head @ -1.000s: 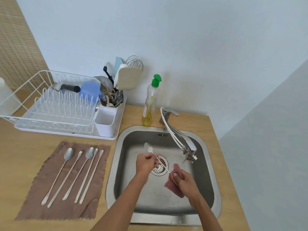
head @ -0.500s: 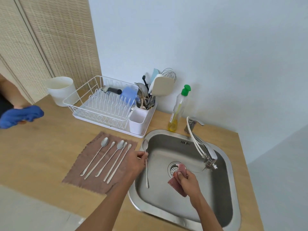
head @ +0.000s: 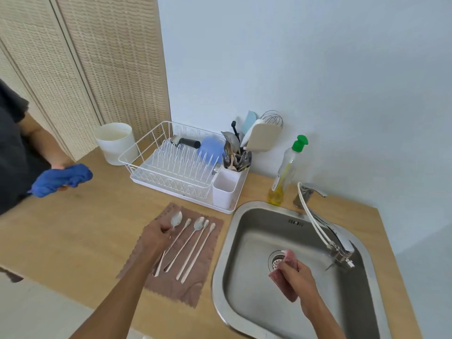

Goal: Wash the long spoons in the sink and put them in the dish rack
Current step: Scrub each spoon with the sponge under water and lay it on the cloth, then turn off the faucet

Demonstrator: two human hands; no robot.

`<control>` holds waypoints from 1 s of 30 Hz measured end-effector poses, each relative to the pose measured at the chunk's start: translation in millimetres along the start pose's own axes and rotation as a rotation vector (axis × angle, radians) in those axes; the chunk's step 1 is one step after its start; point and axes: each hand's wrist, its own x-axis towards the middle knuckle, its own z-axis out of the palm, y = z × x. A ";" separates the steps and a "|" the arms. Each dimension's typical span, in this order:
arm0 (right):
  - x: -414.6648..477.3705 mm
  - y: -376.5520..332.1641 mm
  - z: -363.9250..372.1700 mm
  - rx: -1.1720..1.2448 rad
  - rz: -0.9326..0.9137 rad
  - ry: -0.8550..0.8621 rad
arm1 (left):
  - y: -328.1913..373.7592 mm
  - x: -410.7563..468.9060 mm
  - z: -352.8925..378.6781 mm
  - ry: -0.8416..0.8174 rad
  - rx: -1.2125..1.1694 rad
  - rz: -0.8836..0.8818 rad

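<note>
Several long metal spoons [head: 193,243] lie side by side on a brown cloth [head: 195,287] left of the steel sink [head: 247,231]. My left hand [head: 154,237] is over the cloth's left part, fingers curled on the leftmost spoon [head: 176,219] just below its bowl; that spoon's handle is hidden under my hand. Over the sink near the drain [head: 275,260], my right hand [head: 299,278] grips a red scrubbing sponge [head: 286,270]. Behind the cloth stands the white dish rack [head: 146,143], with its cutlery cup [head: 223,189] at the right end.
A dish soap bottle [head: 286,170] and the faucet [head: 327,233] stand at the sink's back edge. A white bucket [head: 115,143] sits left of the rack. Another person's hand holding a blue cloth [head: 61,178] is at the far left of the wooden counter [head: 85,228].
My left hand went from the sink's left edge over to the brown cloth. The view swung left. My right hand stays in the sink with the sponge.
</note>
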 end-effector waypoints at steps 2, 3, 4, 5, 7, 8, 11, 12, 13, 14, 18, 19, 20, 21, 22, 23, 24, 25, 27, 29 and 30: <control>5.1 0.2 2.0 0.004 0.017 0.012 | -3.6 5.9 3.8 -0.039 0.030 -0.004; 7.5 0.0 3.7 0.002 0.019 0.012 | -5.5 9.0 6.4 -0.049 0.049 -0.002; 8.2 -1.2 5.5 0.003 0.020 0.009 | -7.1 11.2 8.5 -0.054 0.071 0.002; 9.9 -1.8 7.0 0.012 0.021 0.007 | -8.6 13.3 10.6 -0.051 0.088 0.007; 13.1 -3.0 9.6 0.031 0.031 0.009 | -6.0 14.8 11.1 -0.041 0.119 0.019; 14.4 -3.4 10.4 0.031 0.037 0.014 | -3.8 14.9 10.8 -0.039 0.129 0.020; 18.3 -1.0 13.6 0.060 0.055 0.026 | -0.2 15.1 11.5 -0.020 0.210 0.025; 19.5 0.0 14.8 0.072 0.053 0.026 | 1.7 14.5 12.8 -0.009 0.247 0.041; 20.4 1.1 15.6 0.075 0.043 0.026 | 2.7 14.4 15.2 0.011 0.273 0.059; 20.7 2.2 16.2 0.078 0.041 0.028 | 4.5 13.6 18.6 0.033 0.290 0.071; 25.8 7.7 13.1 0.088 0.092 0.081 | 27.0 -0.7 38.7 0.044 0.255 0.148; 27.5 9.6 11.4 0.091 0.099 0.097 | 35.2 -7.1 45.1 0.005 0.222 0.168; 28.6 11.4 9.2 0.098 0.100 0.109 | 41.9 -12.7 52.8 -0.036 0.205 0.204; 29.0 12.6 6.1 0.106 0.099 0.119 | 48.5 -18.6 60.7 -0.073 0.194 0.246; 29.7 14.2 2.2 0.106 0.097 0.132 | 53.8 -23.9 70.0 -0.111 0.184 0.292; 28.8 14.6 -2.7 0.107 0.101 0.145 | 59.5 -30.7 78.4 -0.157 0.169 0.331; 29.7 17.2 -8.8 0.108 0.106 0.152 | 65.0 -37.5 87.3 -0.213 0.148 0.372; 31.1 19.7 -16.3 0.114 0.108 0.155 | 73.1 -46.0 95.2 -0.275 0.138 0.405; 36.7 28.3 -35.5 0.108 0.104 0.174 | 89.9 -63.8 110.4 -0.387 0.142 0.464; 41.4 37.4 -55.7 0.086 0.118 0.188 | 102.4 -78.2 127.6 -0.461 0.170 0.498; 42.0 40.6 -65.5 0.068 0.119 0.200 | 107.3 -83.5 136.4 -0.489 0.187 0.512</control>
